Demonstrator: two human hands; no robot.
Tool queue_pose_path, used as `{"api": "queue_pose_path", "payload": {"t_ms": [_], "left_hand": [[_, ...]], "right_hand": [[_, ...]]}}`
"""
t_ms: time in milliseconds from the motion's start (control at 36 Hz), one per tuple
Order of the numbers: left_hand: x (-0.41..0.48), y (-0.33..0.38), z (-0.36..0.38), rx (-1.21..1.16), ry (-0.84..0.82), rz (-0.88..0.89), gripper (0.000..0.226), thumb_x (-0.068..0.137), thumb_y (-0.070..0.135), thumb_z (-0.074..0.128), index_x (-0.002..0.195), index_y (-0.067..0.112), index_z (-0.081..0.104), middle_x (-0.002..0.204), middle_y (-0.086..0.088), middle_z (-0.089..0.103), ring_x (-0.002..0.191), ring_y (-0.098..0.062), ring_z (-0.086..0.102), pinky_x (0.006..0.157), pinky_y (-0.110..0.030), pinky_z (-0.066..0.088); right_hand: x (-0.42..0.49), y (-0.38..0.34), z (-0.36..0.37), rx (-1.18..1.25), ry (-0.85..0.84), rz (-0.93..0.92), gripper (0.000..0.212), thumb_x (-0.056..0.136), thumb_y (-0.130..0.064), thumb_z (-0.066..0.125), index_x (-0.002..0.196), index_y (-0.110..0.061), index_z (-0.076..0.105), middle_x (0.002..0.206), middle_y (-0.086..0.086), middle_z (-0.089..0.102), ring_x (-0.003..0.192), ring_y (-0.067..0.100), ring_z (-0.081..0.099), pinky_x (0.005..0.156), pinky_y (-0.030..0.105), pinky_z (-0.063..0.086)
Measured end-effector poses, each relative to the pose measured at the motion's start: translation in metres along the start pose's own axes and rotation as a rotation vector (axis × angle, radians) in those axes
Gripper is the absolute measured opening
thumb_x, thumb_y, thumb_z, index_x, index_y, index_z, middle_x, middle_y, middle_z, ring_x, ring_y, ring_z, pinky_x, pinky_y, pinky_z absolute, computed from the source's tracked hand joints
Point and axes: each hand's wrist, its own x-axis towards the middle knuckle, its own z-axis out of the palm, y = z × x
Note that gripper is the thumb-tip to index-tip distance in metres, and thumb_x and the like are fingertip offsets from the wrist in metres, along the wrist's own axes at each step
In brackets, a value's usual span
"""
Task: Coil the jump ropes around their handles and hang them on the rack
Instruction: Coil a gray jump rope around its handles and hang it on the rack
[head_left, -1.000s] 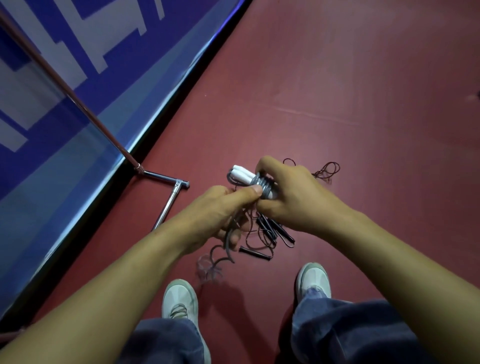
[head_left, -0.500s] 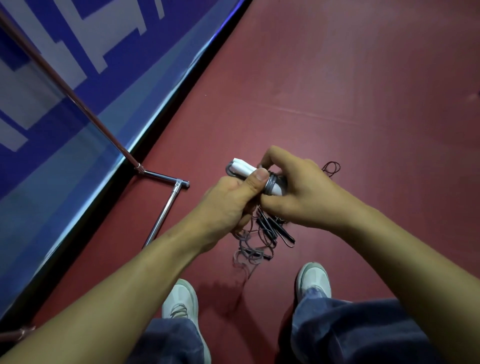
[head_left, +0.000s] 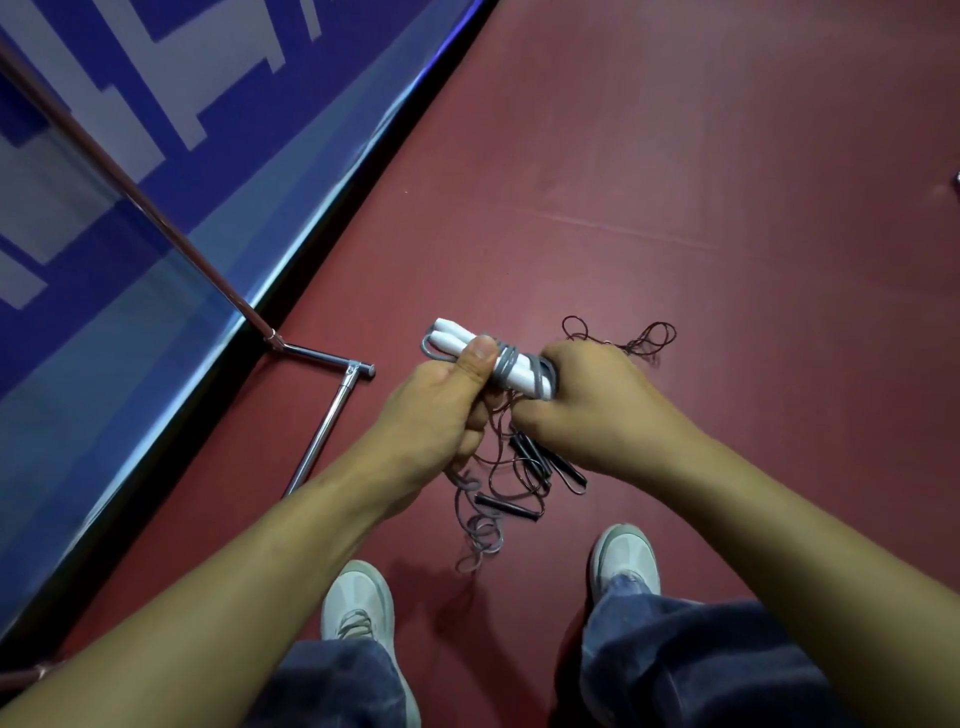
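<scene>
Two white handles (head_left: 451, 333) are held side by side, level, above the floor (head_left: 675, 208) and in front of the person's knees. A grey rope (head_left: 506, 358) is wound in several turns round their middle and right part. A short grey loop shows at their left end. The left hand (head_left: 434, 410) grips the handles from below, fingers curled, its thumb (head_left: 480, 353) pressed flat on top just beside the coils. The right hand (head_left: 597, 410) is closed on the wrapped right end, back of the hand up; its fingertips are hidden underneath. The unwound rest of the grey rope hangs below the left hand and ends in a loose curl (head_left: 480, 538) on the floor between the shoes (head_left: 358, 597). Directly under the hands lie other ropes: black handles (head_left: 506, 505) and thin dark cord (head_left: 647, 338) in a tangle, partly covered by the right hand. The count is not clear. The rack (head_left: 332, 415) stands to the left, well apart from the hands. Its chrome foot lies on the floor and its pole runs up toward the upper left. Nothing hangs on the part in view. Behind it a blue and white panel (head_left: 104, 260) meets the red floor.
</scene>
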Motion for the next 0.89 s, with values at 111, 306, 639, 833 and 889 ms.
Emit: {"api": "queue_pose_path", "payload": {"t_ms": [111,306,639,833,889], "left_hand": [[-0.006,0.002,-0.001,0.043,-0.094,-0.069,0.052,0.095,0.066,0.050,0.085,0.015,0.053,0.063,0.000,0.034,0.049,-0.015,0.031,0.048,-0.027,0.028],[-0.026,0.008,0.010,0.892,-0.180,-0.037,0.020,0.099,0.033,0.055,0.092,0.015,0.058,0.084,-0.002,0.063,0.074,-0.024,0.063,0.071,-0.038,0.055],[-0.025,0.045,-0.004,1.284,-0.264,0.350,0.018,0.093,0.027,0.061,0.080,0.015,0.058,0.069,0.000,0.050,0.068,-0.030,0.054,0.059,-0.036,0.043],[0.002,0.044,-0.047,0.588,-0.301,0.269,0.012,0.072,0.016,0.090,0.071,0.016,0.078,0.060,0.000,0.068,0.055,-0.009,0.054,0.056,-0.029,0.043],[0.007,0.033,-0.053,0.386,-0.262,0.225,0.012,0.075,0.019,0.086,0.069,0.014,0.077,0.060,-0.003,0.065,0.057,-0.009,0.053,0.056,-0.028,0.043]], "right_hand": [[0.011,0.005,-0.008,-0.106,0.009,0.010,0.022,0.079,-0.030,0.065,0.068,-0.015,0.053,0.062,0.004,0.057,0.057,0.029,0.056,0.047,0.032,0.040],[0.019,0.018,0.001,-0.240,-0.016,0.113,0.014,0.079,-0.018,0.061,0.069,-0.019,0.050,0.069,0.004,0.057,0.057,0.024,0.051,0.048,0.028,0.033],[-0.006,0.017,0.036,-0.532,-0.196,-0.220,0.009,0.085,-0.029,0.059,0.089,-0.021,0.056,0.071,-0.001,0.045,0.068,0.031,0.050,0.059,0.032,0.038],[-0.017,-0.003,0.021,-0.258,-0.204,-0.489,0.025,0.078,-0.040,0.068,0.073,-0.019,0.054,0.056,-0.003,0.048,0.051,0.022,0.049,0.050,0.035,0.044],[-0.016,-0.009,0.011,-0.104,-0.140,-0.449,0.021,0.070,-0.036,0.063,0.068,-0.019,0.051,0.051,-0.003,0.048,0.048,0.020,0.046,0.048,0.036,0.042]]}}
